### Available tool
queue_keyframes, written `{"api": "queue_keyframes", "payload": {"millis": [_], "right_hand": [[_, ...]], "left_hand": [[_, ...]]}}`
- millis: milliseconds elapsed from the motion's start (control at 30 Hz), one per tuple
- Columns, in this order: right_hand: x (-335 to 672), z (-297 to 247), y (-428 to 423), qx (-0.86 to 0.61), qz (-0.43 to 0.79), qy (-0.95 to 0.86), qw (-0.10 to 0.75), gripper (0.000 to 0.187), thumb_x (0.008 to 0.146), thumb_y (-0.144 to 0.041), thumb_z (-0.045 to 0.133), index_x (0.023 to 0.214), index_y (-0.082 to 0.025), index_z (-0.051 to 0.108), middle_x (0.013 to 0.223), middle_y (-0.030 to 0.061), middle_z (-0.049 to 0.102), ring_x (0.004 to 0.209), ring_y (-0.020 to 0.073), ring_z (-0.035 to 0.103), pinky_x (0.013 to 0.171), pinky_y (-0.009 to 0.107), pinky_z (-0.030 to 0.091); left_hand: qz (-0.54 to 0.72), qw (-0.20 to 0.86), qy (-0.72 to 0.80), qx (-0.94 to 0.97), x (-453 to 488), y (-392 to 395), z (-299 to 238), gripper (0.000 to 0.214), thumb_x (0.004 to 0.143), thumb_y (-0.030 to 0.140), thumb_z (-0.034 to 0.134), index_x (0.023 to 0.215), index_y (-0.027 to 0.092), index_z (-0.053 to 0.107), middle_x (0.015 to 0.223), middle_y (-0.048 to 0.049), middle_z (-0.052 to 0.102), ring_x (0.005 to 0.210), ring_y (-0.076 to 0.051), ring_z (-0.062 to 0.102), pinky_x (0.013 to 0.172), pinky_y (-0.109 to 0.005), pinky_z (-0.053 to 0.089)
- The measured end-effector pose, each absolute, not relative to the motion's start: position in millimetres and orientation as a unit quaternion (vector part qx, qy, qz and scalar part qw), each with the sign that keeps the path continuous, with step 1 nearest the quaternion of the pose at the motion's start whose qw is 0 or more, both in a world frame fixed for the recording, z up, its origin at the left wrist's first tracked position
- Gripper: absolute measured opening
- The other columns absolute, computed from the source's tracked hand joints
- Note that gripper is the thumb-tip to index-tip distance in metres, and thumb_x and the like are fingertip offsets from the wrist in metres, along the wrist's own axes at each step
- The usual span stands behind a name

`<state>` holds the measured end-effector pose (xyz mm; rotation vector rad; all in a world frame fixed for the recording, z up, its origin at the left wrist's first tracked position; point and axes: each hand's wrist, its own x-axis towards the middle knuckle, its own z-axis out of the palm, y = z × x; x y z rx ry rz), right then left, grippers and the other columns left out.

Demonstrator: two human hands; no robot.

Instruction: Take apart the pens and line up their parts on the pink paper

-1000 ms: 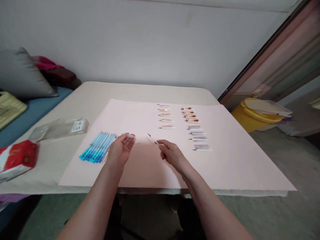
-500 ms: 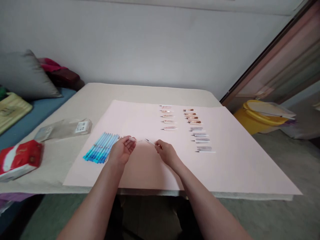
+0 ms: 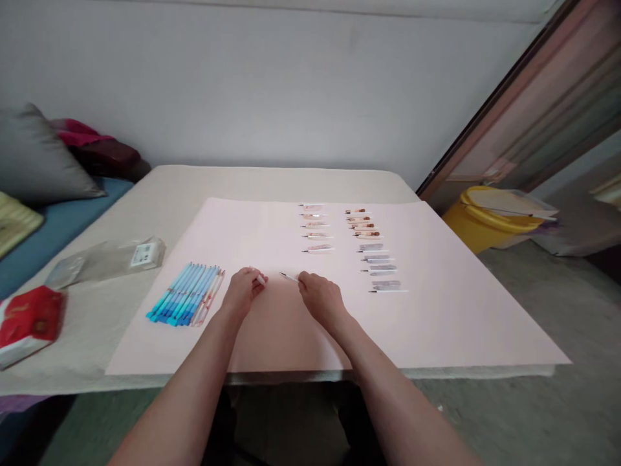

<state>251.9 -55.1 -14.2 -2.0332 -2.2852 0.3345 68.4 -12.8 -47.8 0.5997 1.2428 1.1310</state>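
My left hand (image 3: 245, 288) is closed with a short, pale pen piece, perhaps a pen barrel (image 3: 261, 279), sticking out of its fingertips. My right hand (image 3: 320, 291) pinches a thin white pen refill (image 3: 289, 277), its dark tip pointing left toward the other hand. A small gap separates the refill tip from the pale piece. Left of my left hand lies a row of blue pens (image 3: 183, 294), with a few pinkish clear pens (image 3: 208, 298) at its right end. Both hands are just above a pale pink sheet (image 3: 456, 310).
Beyond my hands, several refills with pinkish barrel parts (image 3: 317, 248) form a column. To their right are brown-topped parts (image 3: 367, 233) and greyish parts (image 3: 385, 283) with refills. A plastic bag (image 3: 114, 262) and red tissue pack (image 3: 33, 323) lie at the left.
My left hand has turned, so the pale piece now tilts downward to the right. My right hand still holds the refill. The whole view has shifted slightly, uncovering the pinkish pens.
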Motion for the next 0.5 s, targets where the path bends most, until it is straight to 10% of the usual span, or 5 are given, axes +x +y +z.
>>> {"api": "queue_keyframes", "payload": {"millis": [500], "right_hand": [[250.1, -4.1, -63.9, -0.631, 0.119, -0.767, 0.017, 0.029, 0.092, -0.02, 0.026, 0.103, -0.021, 0.053, 0.09, 0.0077, 0.06, 0.077, 0.0187, 0.06, 0.065, 0.03, 0.041]], "left_hand": [[0.502, 0.609, 0.57, 0.228, 49.6, -8.5, -34.1, 0.004, 0.063, 0.015, 0.057, 0.06, 0.011, 0.058, 0.06, -0.0056, 0.062, 0.059, -0.014, 0.06, 0.057, -0.025, 0.05]]}}
